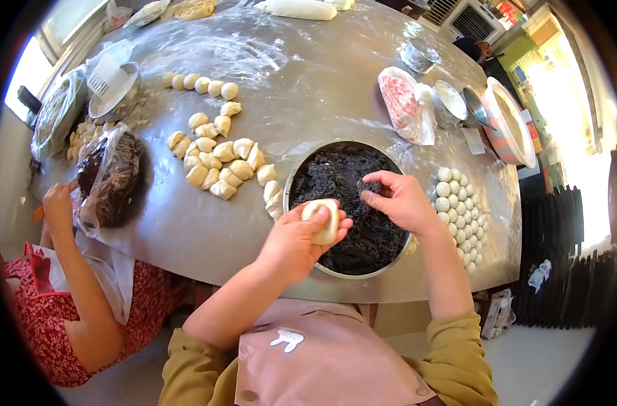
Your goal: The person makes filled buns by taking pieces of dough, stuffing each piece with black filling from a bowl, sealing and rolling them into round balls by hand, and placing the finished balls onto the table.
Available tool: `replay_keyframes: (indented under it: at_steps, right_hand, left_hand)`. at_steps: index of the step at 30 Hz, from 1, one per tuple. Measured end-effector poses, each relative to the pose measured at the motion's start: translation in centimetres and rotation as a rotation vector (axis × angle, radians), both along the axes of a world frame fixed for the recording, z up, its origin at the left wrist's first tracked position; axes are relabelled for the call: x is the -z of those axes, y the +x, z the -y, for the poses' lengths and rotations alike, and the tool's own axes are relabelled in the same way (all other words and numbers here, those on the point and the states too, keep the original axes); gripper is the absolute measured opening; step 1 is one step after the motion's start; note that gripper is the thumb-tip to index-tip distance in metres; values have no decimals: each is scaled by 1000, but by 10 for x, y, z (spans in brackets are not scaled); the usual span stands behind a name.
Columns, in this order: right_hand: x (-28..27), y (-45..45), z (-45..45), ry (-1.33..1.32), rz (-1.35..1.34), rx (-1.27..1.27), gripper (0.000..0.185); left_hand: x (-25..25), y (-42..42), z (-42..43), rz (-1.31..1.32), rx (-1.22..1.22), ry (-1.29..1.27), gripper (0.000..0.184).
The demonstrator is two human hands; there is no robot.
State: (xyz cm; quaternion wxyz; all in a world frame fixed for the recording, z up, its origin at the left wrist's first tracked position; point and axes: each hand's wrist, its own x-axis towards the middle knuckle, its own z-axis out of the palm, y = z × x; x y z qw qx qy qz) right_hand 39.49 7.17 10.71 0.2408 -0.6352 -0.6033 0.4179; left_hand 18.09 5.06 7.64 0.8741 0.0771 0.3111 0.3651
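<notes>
My left hand is closed around a flattened round of pale dough, with the thumb lying on top of it. My right hand pinches a small lump of dark filling between thumb and fingertips. Both hands are over a round metal basin, which holds black, crumbly filling. Torn dough pieces lie in a loose cluster left of the basin. To its right, many smooth white dough balls sit packed together.
At the left, a person in a red patterned garment has a hand beside a dark mass under plastic. Bowls stand behind it. A red-printed bag, metal bowls and a pink-rimmed basin occupy the floured table's right side.
</notes>
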Motion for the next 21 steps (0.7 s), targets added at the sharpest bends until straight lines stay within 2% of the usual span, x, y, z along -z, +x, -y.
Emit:
replay_keyframes:
  at_steps: [3,5,6,9,10,13,14,17,21]
  right_hand:
    - [-4,1,18,-41,-346,117,22]
    - [-10,-6,27,-61,-520,144,21]
    - [-11,-11,29,-68,-509,162,22]
    - [-2,-18,32,266,-25,-1,25]
    - [3,-20,33,287,-27,8,29]
    - [7,-26,32,365,-34,-12,30]
    - [-3,-26,33,286,39,-31,30]
    - [6,-24,37,297,-211,102,31]
    - [-5,-22,38,390,77,-6,21]
  left_hand:
    - [-3,35,1,-66,-9,-65,26]
    - [-2,49,-6,13,-35,-156,27]
    - [-1,54,-9,52,-53,-202,28]
    - [1,60,-8,95,21,-107,30]
    - [4,63,-4,72,-21,-23,27]
    - [6,62,-1,-2,-66,-13,22]
    - [8,61,-1,24,-95,-23,18]
    - [8,56,-4,1,-92,2,17]
    - [7,59,-3,12,-92,-31,17]
